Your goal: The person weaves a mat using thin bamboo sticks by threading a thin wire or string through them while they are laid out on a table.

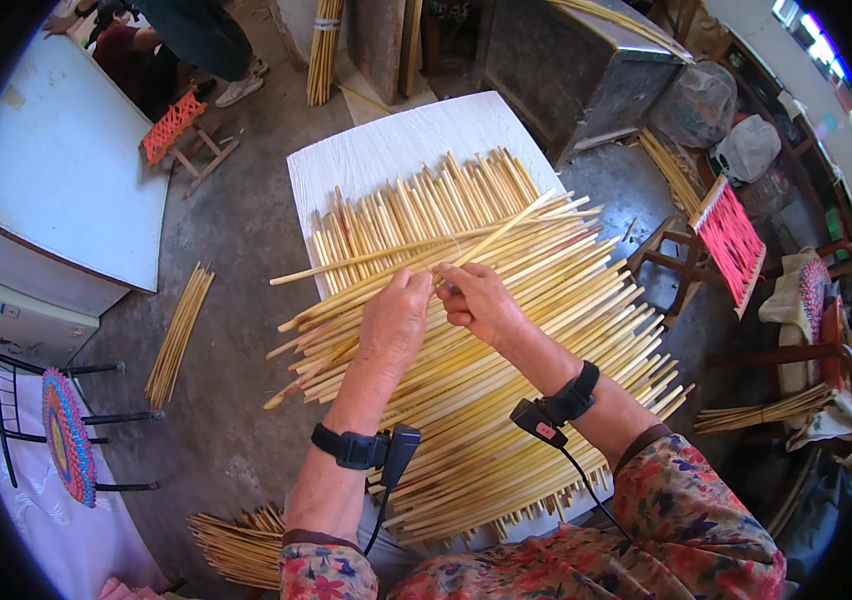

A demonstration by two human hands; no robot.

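Note:
Both my hands meet over the far part of a mat of yellow plant stalks (506, 370), laid in a row side by side. Under this row, more stalks (426, 205) run crosswise, their ends showing at the far side. My left hand (398, 308) is closed, fingertips pinched. Beside it my right hand (481, 300) is also closed, thumb and fingers together. What the fingertips hold is too small to make out; a thin pale strand shows just beyond them. One loose stalk (506, 228) slants away from my right hand toward the far right.
A white board (406, 135) lies under the mat. Stalk bundles stand against the back (324, 50) and lie on the floor at left (181, 335). A pink-webbed stool (731, 240) is at right, a black chair (68, 435) at left. Another person (196, 40) is at far left.

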